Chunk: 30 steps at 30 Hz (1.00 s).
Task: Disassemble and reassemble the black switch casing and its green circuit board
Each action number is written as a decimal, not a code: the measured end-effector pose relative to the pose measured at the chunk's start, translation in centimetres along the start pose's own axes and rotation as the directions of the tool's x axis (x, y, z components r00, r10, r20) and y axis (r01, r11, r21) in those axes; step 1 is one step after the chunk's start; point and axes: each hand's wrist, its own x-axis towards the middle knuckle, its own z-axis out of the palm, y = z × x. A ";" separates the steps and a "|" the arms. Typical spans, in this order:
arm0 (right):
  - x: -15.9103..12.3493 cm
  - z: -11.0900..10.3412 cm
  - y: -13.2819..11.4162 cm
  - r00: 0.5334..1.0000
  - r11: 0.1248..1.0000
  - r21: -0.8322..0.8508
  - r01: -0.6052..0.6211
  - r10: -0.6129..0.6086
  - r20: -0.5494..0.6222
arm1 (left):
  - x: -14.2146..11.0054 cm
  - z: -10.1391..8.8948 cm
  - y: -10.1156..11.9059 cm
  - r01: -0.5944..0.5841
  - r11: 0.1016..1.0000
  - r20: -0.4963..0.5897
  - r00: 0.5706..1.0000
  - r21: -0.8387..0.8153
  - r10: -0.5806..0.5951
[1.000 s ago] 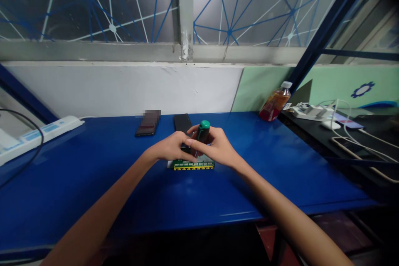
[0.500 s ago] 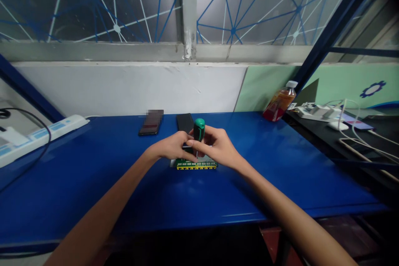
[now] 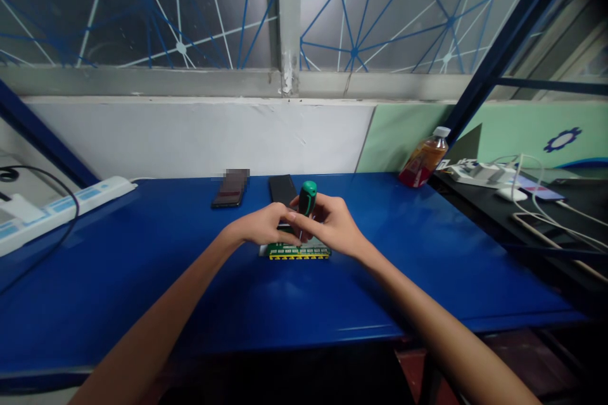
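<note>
Fingers of the right hand grasp a green-and-black-handled screwdriver, now leaning slightly further right above the green, yellow-edged circuit board, work continuing; whether the left hand grips anything is unclear.

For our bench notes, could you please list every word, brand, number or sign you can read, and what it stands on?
No words, brands or numbers are readable.
Gear-shaped sign: on the green panel, right.
Bottle label: too blurred.
Circuit board markings: too small.
Dark phone, left: partly pixelated, nothing readable.
</note>
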 end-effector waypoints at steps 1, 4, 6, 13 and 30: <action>0.0 0.0 0.0 1.000 1.000 0.001 0.001 -0.001 -0.006 | 0.0 0.0 0.1 -0.003 1.000 0.003 1.000 -0.012 0.003; 0.0 0.0 0.1 1.000 1.000 -0.001 0.006 -0.006 -0.023 | 0.0 0.2 0.4 -0.010 0.999 -0.012 1.000 -0.036 0.010; 0.0 0.0 0.1 0.999 1.000 -0.002 0.007 -0.007 -0.037 | 0.0 0.2 0.5 -0.018 0.998 -0.021 1.000 -0.056 0.017; 0.0 -0.1 0.1 0.999 0.999 0.037 -0.010 0.012 -0.048 | -0.2 0.0 1.0 0.007 1.000 -0.023 1.000 -0.011 -0.007; 0.1 -0.4 0.1 0.991 0.989 0.144 0.017 0.003 -0.134 | 0.0 0.1 0.8 -0.049 0.998 -0.031 0.998 0.040 0.050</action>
